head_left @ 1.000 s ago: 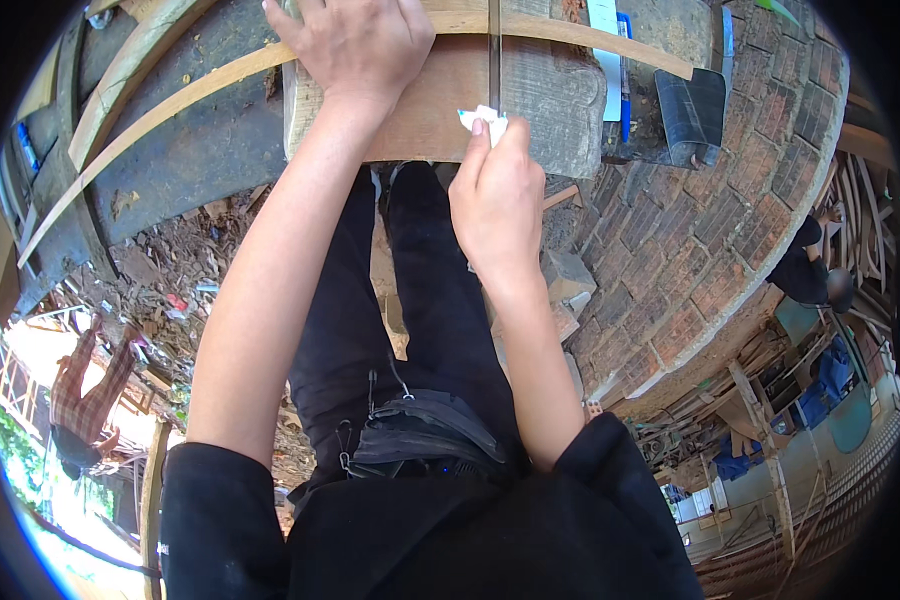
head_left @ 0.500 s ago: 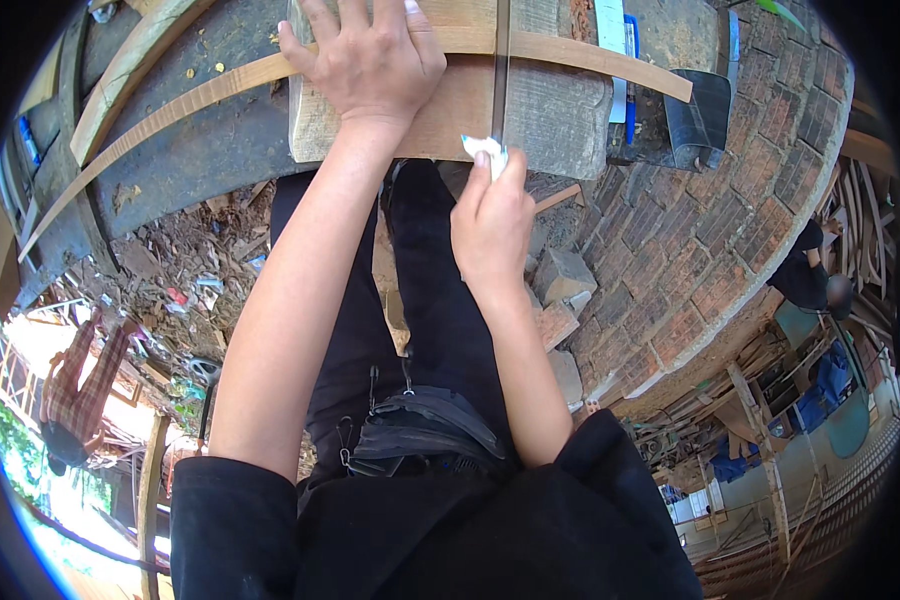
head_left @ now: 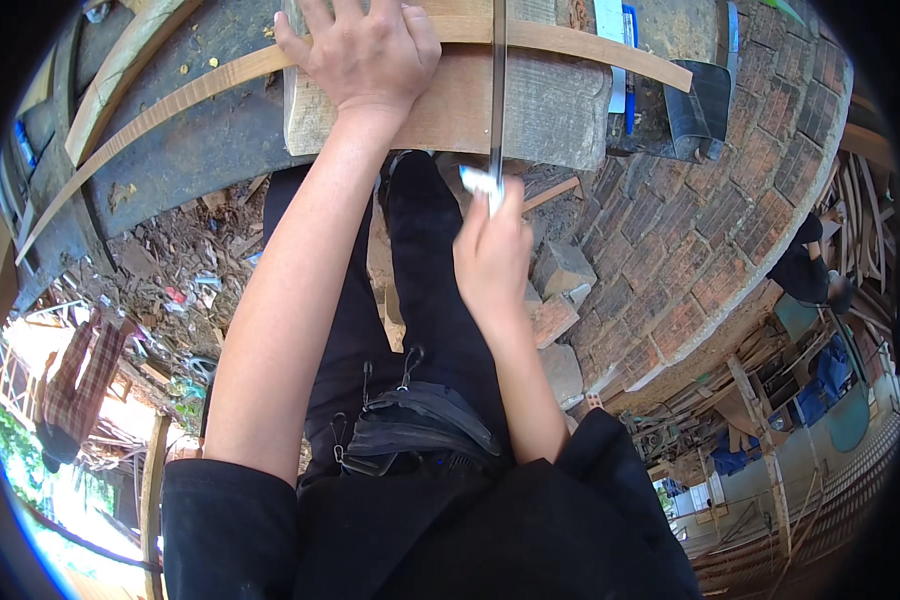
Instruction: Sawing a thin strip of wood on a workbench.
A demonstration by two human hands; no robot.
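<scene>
Left hand [head_left: 368, 62] splayed over slender, curved wooden strip [head_left: 590, 54], right hand [head_left: 493, 245] closed round white-and-blue grip [head_left: 483, 184] of narrow metal blade [head_left: 498, 95], blade, as I see it, crossing strip, strip lying across rough-grained board [head_left: 560, 112].

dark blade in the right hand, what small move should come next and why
Probably a light push of the dark blade away from the body: the right hand grips its white end just past the near edge of the wooden board, and the blade crosses over the curved wooden strip. The left hand is spread over that strip, seemingly steadying it.
</scene>
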